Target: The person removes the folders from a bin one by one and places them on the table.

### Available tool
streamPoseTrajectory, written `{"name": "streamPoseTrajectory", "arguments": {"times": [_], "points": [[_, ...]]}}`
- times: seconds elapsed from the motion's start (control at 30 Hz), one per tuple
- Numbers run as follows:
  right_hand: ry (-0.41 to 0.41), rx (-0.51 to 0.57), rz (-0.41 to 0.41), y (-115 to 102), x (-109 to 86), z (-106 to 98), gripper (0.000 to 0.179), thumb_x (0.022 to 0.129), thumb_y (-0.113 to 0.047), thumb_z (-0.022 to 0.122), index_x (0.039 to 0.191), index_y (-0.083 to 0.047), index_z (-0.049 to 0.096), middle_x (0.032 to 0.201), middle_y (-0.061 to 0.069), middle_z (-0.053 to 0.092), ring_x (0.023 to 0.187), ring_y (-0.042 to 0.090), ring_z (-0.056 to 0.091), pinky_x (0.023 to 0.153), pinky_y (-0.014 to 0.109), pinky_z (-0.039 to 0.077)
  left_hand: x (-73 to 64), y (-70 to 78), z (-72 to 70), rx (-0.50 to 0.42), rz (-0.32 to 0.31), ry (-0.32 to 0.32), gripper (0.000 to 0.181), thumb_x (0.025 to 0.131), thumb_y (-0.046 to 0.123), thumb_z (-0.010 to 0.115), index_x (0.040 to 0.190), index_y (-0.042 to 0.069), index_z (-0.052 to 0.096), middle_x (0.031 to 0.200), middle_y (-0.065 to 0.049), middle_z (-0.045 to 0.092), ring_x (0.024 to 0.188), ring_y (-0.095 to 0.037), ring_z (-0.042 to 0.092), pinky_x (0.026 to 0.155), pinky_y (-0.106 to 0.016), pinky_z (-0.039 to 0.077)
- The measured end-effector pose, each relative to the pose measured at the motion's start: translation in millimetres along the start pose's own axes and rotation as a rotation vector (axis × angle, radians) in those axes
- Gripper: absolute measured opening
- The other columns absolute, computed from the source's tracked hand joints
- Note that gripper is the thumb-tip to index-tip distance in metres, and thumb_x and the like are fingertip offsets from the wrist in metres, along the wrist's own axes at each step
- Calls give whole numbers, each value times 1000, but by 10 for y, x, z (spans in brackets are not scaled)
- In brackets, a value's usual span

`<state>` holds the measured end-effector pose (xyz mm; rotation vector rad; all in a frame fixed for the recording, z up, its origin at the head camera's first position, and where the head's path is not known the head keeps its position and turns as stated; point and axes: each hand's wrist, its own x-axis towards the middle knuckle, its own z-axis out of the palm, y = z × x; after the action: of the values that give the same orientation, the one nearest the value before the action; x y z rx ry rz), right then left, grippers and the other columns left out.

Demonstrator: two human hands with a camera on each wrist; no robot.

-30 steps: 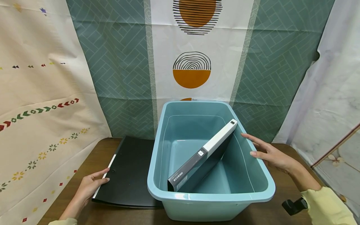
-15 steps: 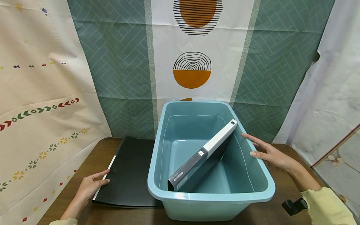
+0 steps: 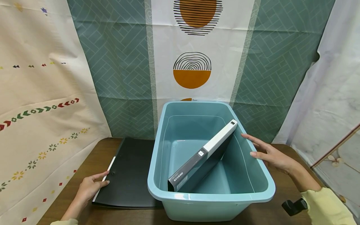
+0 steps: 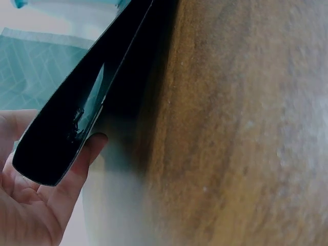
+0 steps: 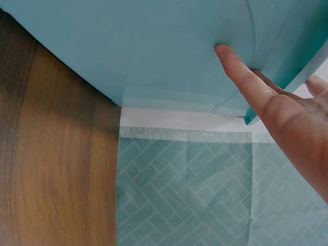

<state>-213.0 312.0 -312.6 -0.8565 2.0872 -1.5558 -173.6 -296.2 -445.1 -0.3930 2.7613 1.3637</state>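
Observation:
A black binder [image 3: 130, 175] with a pale spine edge lies flat on the table at the left. My left hand [image 3: 89, 187] grips it by that spine, thumb on top in the head view. From the left wrist, the binder's curved spine [image 4: 48, 164] sits between the thumb and fingers. A light blue plastic tub [image 3: 180, 196] stands in the middle. My right hand [image 3: 271, 155] holds its right rim; in the right wrist view a finger [image 5: 236, 64] touches the outer wall. Inside the tub, a grey-and-white binder [image 3: 203, 153] leans diagonally, spine up.
The brown wooden table [image 3: 292, 156] has rounded back corners. A green and white patterned cloth [image 3: 123, 78] hangs right behind the tub, with a cream cloth [image 3: 42, 109] on the left and a white one [image 3: 332, 93] on the right. The tub borders the black binder's right side.

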Motion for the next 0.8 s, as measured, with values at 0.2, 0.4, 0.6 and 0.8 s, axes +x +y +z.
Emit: {"name": "streamPoseTrajectory", "arguments": {"times": [0.2,0.4,0.6,0.8], "points": [[-19,25,-10,8,1,-7,60,97,-5,35,148,-18,5,133,-2,35,113,16,52,82,41,50,-6,-15,18,60,36,53,49,76,21,69,120,2,58,110,-26,59,106,-46,49,77,-47,42],[-15,22,-9,8,2,-5,60,97,-5,35,148,-19,5,133,-2,35,112,16,52,82,41,50,-7,-8,24,120,61,80,48,75,21,71,118,2,60,99,-21,65,105,-47,49,79,-53,41],[-12,12,-12,6,3,-4,60,97,-5,35,148,-18,5,133,-2,35,112,15,52,81,41,50,-10,-7,25,192,86,105,44,75,20,70,114,2,63,99,-23,64,106,-50,47,79,-55,40],[-17,14,-17,6,5,-5,60,97,-6,35,148,-18,5,134,-3,34,113,14,51,82,41,50,-26,-11,27,229,119,121,41,75,19,70,111,1,64,92,-21,66,99,-48,53,75,-53,43]]}}
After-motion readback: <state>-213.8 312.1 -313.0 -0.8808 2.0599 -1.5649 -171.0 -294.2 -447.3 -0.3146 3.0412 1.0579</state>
